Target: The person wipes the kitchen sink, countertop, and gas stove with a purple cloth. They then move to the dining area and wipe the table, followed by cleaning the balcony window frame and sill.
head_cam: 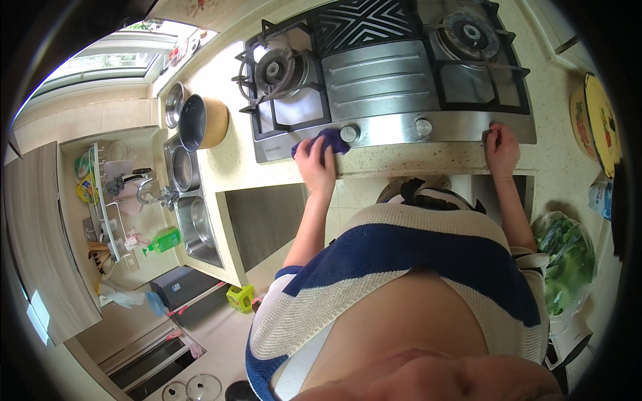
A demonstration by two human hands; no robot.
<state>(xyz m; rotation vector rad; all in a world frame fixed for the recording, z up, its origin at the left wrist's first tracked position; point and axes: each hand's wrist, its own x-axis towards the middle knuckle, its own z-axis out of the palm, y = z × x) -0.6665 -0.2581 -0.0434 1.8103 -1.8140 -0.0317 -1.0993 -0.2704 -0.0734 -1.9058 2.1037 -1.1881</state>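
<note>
My left hand (317, 165) presses a dark purple cloth (331, 140) onto the front steel strip of the gas hob (377, 82), just left of a control knob (349, 133). A second knob (424, 127) sits further right. My right hand (501, 148) rests with curled fingers at the strip's front right edge; whether it holds anything cannot be told. Behind the hands are the left burner (273, 69), with a round pan ring on it, and the right burner (470, 32), with black pan supports around both.
A pot (213, 123) and a steel bowl (174, 104) stand left, near the double sink (205, 230). At the right are a yellow floral enamel container (584, 120) and leafy greens in a clear bag (567, 270). The stone counter's front edge (416, 171) runs before me.
</note>
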